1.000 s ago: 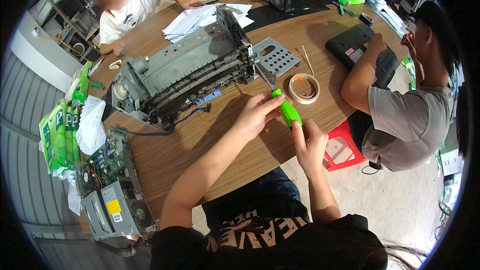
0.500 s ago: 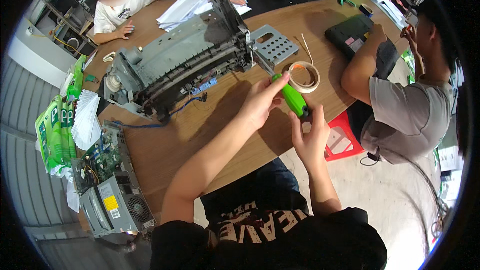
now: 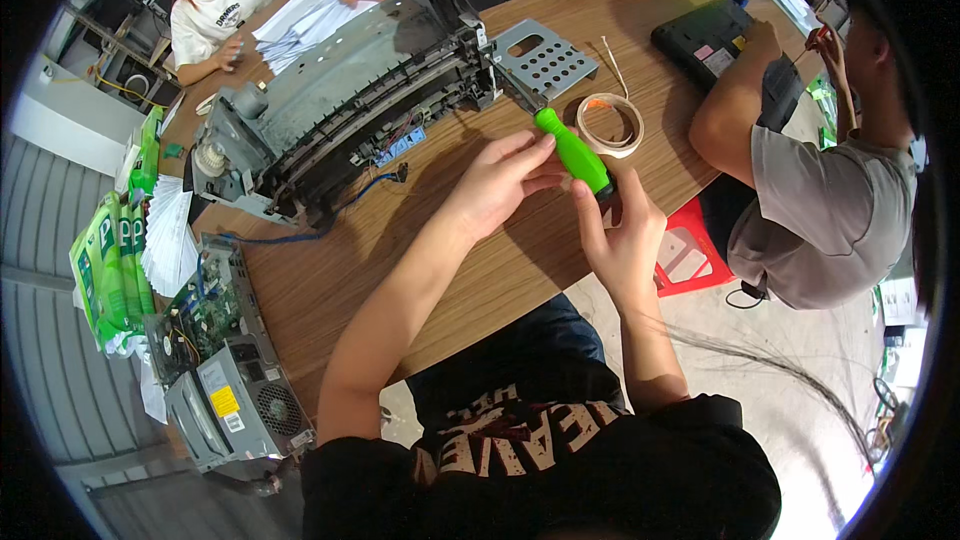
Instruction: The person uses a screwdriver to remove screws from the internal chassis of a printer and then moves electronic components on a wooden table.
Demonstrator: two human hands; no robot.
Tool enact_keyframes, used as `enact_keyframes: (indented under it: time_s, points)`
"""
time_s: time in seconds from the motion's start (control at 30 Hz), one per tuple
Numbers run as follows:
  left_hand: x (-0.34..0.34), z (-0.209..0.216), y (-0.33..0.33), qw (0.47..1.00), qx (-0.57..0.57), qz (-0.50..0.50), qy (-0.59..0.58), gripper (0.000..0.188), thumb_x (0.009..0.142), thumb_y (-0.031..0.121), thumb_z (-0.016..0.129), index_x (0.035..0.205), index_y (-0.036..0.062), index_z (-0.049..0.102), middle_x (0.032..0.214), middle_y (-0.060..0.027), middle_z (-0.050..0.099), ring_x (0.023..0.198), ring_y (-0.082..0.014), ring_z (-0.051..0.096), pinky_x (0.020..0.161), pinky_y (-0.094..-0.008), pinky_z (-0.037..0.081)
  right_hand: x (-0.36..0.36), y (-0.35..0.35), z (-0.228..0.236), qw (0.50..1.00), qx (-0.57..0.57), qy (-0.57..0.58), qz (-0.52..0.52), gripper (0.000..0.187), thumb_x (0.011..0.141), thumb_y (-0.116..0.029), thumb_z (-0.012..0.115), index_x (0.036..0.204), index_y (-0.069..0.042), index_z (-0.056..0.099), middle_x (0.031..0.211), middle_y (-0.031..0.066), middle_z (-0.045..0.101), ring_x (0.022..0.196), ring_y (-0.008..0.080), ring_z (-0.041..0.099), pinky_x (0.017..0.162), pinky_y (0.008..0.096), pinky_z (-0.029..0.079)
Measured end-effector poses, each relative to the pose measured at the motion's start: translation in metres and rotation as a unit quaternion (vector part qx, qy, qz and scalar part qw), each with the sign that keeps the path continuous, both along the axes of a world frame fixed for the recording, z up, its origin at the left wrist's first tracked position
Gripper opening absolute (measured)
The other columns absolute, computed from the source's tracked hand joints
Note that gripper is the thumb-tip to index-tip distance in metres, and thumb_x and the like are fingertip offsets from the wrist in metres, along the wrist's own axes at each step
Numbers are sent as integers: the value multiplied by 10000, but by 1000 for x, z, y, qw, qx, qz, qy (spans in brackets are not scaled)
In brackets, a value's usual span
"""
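A screwdriver with a bright green handle (image 3: 572, 148) slants up and left, its metal shaft running to the right end of a grey printer chassis (image 3: 335, 65). The tip is lost against the dark parts there. My right hand (image 3: 625, 240) grips the butt of the handle between thumb and fingers. Beside the handle, my left hand (image 3: 490, 185) has its fingers loosely apart, the fingertips close to the green grip; whether they touch it I cannot tell. A roll of masking tape (image 3: 632, 143) lies just right of the handle, its loose end sticking up.
Beyond the shaft lies a perforated metal plate (image 3: 575, 68). An opened computer case (image 3: 245, 390) stands at the left, near green packages (image 3: 110, 270). Across the table a person rests a hand on white papers (image 3: 300, 25); at right another works by a black device (image 3: 700, 40).
My left fingers have loosened from the screwdriver handle and shifted left. The right hand has come up closer around its butt. The person across has moved a hand onto the papers.
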State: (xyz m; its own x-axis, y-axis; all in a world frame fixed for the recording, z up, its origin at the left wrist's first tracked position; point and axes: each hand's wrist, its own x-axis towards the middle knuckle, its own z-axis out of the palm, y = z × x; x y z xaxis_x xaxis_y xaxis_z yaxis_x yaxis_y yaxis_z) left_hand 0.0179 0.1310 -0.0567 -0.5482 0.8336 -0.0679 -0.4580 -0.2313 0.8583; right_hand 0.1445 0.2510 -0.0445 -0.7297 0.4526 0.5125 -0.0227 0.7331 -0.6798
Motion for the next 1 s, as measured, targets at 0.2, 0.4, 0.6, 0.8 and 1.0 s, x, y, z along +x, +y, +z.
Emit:
enact_keyframes:
  time_s: [0.2, 0.4, 0.6, 0.8, 1.0]
  points:
    - [-2, 50, -20, 846, -173, 213, 456, 139, 924, 84, 579, 1016, 13, 655, 939, -90, 697, 830, -130, 654, 767, -263, 515, -11, 18, -1, 996, 29, 85, 17, 315, 840, -119, 678, 1115, -8, 574, 794, 166, 629, 597, 254, 610, 542, 322, 476]
    - [-63, 81, -50, 482, -286, 379, 736, 128, 813, 106, 649, 928, 54, 673, 911, -109, 664, 874, -301, 611, 822, -373, 465, -10, 16, 13, 998, -10, 11, 53, 382, 819, -121, 717, 1151, -32, 553, 845, 181, 632, 651, 281, 617, 576, 334, 489]
    - [-78, 63, -48, 491, -325, 362, 723, 135, 772, 193, 685, 870, 115, 633, 878, -49, 638, 888, -263, 585, 766, -395, 400, -11, 20, 13, 998, 29, 7, 50, 381, 824, -124, 713, 1147, -19, 540, 863, 195, 616, 704, 332, 619, 611, 374, 495]
    - [-76, 66, -47, 466, -286, 381, 746, 151, 752, 171, 694, 842, 107, 591, 819, -41, 588, 816, -258, 565, 698, -385, 395, -19, 37, 8, 984, 160, 44, 62, 394, 819, -132, 687, 1145, -9, 503, 847, 177, 560, 740, 360, 601, 628, 424, 492]
    - [-71, 70, -52, 470, -281, 389, 741, 155, 753, 171, 692, 838, 91, 590, 803, -51, 579, 810, -263, 566, 692, -384, 404, -17, 35, 17, 951, 302, -65, 19, 414, 824, -251, 682, 1136, -33, 518, 788, 110, 568, 636, 276, 625, 530, 372, 509]
